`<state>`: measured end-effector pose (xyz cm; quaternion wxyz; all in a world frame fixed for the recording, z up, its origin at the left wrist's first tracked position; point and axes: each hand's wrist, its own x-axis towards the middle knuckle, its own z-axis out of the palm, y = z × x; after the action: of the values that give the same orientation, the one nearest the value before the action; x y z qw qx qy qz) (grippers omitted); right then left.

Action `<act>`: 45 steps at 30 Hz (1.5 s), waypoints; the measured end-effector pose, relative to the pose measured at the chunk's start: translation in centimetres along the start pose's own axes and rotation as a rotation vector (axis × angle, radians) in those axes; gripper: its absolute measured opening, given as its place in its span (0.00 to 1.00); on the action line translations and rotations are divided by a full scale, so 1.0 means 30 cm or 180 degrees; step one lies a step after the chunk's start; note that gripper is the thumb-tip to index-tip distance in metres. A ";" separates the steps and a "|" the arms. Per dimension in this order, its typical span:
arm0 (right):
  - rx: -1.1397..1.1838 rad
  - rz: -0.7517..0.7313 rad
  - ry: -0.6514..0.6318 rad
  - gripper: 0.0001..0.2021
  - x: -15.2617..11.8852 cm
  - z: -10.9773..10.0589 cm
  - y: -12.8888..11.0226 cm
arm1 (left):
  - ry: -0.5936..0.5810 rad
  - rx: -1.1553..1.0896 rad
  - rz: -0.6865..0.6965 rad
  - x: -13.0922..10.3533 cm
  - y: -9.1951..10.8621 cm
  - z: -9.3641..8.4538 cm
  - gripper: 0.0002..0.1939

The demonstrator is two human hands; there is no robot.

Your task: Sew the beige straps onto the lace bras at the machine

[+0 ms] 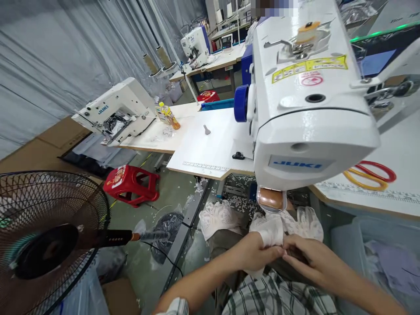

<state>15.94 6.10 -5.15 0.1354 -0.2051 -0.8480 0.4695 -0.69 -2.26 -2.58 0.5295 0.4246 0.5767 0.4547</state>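
My left hand and my right hand meet above my lap, thumbs nearly touching. Both are closed on a white lace garment, which is gathered between them; its exact kind is not clear. More white lace spreads over my left thigh, and another part hangs beyond my right hand. Just above the hands is the head of a white JUKI sewing machine, with a copper-coloured part at its lower end.
Scissors with red and yellow handles lie on the table at right. A plastic bin of fabric stands on my right. At left are a floor fan and a red stool. Another JUKI machine stands beyond, near bottles.
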 end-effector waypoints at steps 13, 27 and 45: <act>-0.0370 0.0151 0.1880 0.08 -0.033 0.043 -0.054 | 0.0685 -0.1011 -0.0802 0.034 -0.038 0.005 0.18; 0.0167 0.0503 0.1729 0.06 -0.025 0.027 -0.037 | 0.0646 -0.0656 -0.0573 0.013 -0.044 0.070 0.14; 0.0137 0.0467 0.1306 0.05 -0.048 0.005 -0.014 | 0.0357 -0.0369 -0.0524 0.033 -0.058 0.064 0.21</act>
<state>17.04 5.11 -4.93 0.2750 -0.3545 -0.7753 0.4446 1.15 -1.54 -4.54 0.5556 0.3183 0.6110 0.4654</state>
